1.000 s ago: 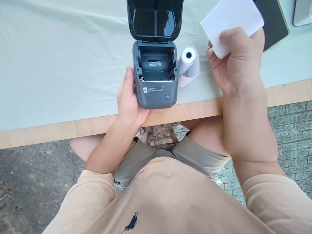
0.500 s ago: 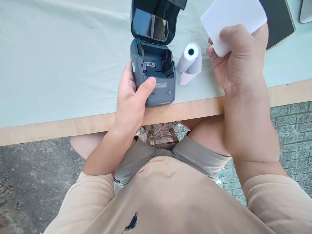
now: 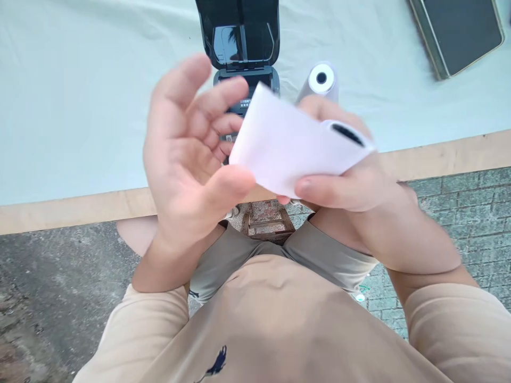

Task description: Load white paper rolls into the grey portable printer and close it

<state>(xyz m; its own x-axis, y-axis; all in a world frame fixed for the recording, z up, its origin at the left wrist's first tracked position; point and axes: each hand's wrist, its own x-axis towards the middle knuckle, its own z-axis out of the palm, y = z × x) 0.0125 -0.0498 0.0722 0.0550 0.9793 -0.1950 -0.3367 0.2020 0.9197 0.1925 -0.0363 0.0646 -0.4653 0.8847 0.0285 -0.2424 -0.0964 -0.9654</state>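
My right hand [image 3: 343, 175] grips a piece of white paper [image 3: 279, 143], thumb in front and fingers behind. The paper's right end curls around a dark opening. My left hand [image 3: 183, 143] is open, palm up with fingers spread, its thumb at the paper's lower left corner; whether they touch I cannot tell. Beyond both hands stands a small dark portable printer [image 3: 243, 48] with its lid up, its lower body mostly hidden by my left fingers and the paper. A white paper roll [image 3: 321, 77] with a dark core stands behind my right hand, partly covered.
A dark phone-like device [image 3: 463, 34] lies at the upper right. Pale cloth [image 3: 80, 106] covers the table, whose bare wooden edge [image 3: 72, 210] runs in front of my lap. Below is a small wooden stool-like frame [image 3: 267, 226].
My left hand has let go of the printer and risen, opening beside the paper. My right hand has brought the paper left and down, in front of the printer. More of the phone-like device shows.
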